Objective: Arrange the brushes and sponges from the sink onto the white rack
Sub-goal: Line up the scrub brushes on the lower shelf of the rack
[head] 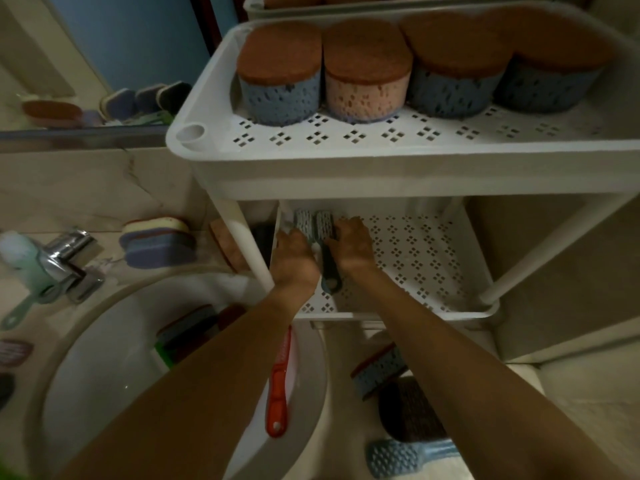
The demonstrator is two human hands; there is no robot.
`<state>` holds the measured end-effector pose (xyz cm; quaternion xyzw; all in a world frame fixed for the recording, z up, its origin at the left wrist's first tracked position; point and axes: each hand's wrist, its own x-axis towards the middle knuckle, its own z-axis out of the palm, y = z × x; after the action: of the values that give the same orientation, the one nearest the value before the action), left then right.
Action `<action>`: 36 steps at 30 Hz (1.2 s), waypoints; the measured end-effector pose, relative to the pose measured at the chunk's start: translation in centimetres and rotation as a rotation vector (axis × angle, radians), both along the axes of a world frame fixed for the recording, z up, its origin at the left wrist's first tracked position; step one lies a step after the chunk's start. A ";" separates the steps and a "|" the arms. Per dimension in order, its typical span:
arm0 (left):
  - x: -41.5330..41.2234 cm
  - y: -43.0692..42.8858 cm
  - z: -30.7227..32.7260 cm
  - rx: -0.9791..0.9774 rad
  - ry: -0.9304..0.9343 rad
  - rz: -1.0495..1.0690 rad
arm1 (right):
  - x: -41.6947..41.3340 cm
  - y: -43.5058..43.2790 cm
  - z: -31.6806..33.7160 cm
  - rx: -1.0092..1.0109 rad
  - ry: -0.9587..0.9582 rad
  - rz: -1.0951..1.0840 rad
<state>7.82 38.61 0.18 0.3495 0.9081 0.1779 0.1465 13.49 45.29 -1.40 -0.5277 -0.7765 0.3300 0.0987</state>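
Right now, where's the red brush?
Head view, lower centre: the red brush lies in the sink against its right wall, handle toward the camera, below the rack.

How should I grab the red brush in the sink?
Take the red brush by its thick handle, the end nearest you, with the hole. Come from above, fingers across its narrow width. It lies lengthwise on the sink wall, bristle end pointing toward the white rack, so the handle is the smooth, free part.

Left hand (294, 259) and right hand (351, 245) touch two brushes (323, 225) on the white rack (415, 258).
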 end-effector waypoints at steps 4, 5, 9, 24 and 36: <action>-0.1 0.1 -0.1 -0.015 -0.033 0.009 | -0.2 -0.1 -0.1 -0.007 -0.005 0.002; -0.1 0.1 -0.1 -0.020 -0.031 0.008 | -0.2 -0.2 0.0 -0.012 -0.013 0.009; 0.4 -0.1 0.9 -0.043 -0.036 0.004 | 0.2 -0.4 0.8 -0.062 -0.008 0.024; 7.5 -6.7 7.3 0.237 -0.125 -0.273 | 11.6 -12.9 6.6 0.062 0.482 -0.320; 11.7 -20.9 -0.5 0.088 -0.550 -0.212 | 20.5 -24.0 -0.4 0.040 -0.356 0.039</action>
<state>19.53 17.69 -0.30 0.3869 0.7842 0.2890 0.3896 34.01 21.32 -1.85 -0.5606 -0.7981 0.2178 -0.0363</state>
